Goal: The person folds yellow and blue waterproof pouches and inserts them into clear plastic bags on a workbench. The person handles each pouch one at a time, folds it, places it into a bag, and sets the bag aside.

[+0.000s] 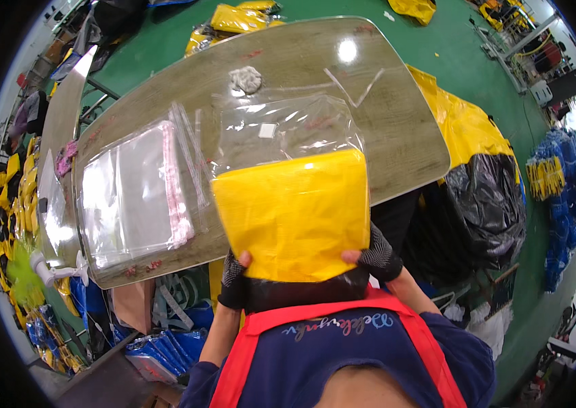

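Head view. Your left hand (235,277) and right hand (377,257), both in dark fingerless gloves, each pinch a lower corner of the folded yellow garment (292,214), thumb tips showing on its near face and the other fingers hidden behind it. You hold the garment at chest height over the near edge of the tabletop (397,129), and its dark lower part sits between your hands.

The top edge of the garment is inside the mouth of a clear plastic bag (286,126). The bag lies flat on the tabletop beyond the garment, and its far portion is empty and flattened. A small white packet (267,130) shows through the film there.

Progress, judged from this position: insertion is started but not complete. Most of the garment is still outside or only loosely covered by the film. Whether the bag mouth reaches down past the yellow panel cannot be told from this view. Sealing is not yet done.

To your left on the tabletop, a stack of empty clear bags (135,194) with pink-edged flaps lies flat, well apart from your hands. A crumpled white scrap (246,79) rests near the far edge. Black sacks (485,204) and more yellow garments (461,122) stand on the green floor to your right.
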Demonstrator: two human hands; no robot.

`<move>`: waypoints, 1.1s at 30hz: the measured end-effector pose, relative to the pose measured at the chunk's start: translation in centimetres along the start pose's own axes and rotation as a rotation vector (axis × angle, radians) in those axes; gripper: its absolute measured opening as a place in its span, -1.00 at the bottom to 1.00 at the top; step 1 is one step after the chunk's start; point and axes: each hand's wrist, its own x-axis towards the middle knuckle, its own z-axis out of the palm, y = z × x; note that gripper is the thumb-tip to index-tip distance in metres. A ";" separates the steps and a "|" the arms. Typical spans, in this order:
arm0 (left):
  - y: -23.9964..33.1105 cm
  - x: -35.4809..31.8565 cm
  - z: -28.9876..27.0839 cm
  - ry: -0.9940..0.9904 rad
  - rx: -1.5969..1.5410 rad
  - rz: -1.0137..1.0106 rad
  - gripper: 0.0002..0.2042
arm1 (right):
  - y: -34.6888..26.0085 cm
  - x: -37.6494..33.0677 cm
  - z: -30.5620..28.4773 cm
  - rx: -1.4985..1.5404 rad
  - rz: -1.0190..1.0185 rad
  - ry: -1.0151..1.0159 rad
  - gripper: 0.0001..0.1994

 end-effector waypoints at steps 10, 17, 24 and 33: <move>7.4 3.9 -3.2 -0.196 0.399 0.002 -0.37 | 1.9 0.8 -4.3 -0.553 0.185 -0.236 -0.24; 1.7 4.2 2.8 -0.051 0.603 0.151 -0.57 | 0.1 4.7 -3.4 0.030 0.062 0.136 -0.49; 5.3 3.0 -1.1 -0.221 0.207 0.079 -0.34 | -0.6 -0.5 1.0 -0.162 0.028 -0.124 -0.17; 1.5 3.3 -4.5 -0.116 0.530 0.062 -0.52 | 1.0 1.9 -0.6 -0.393 -0.161 0.235 -0.49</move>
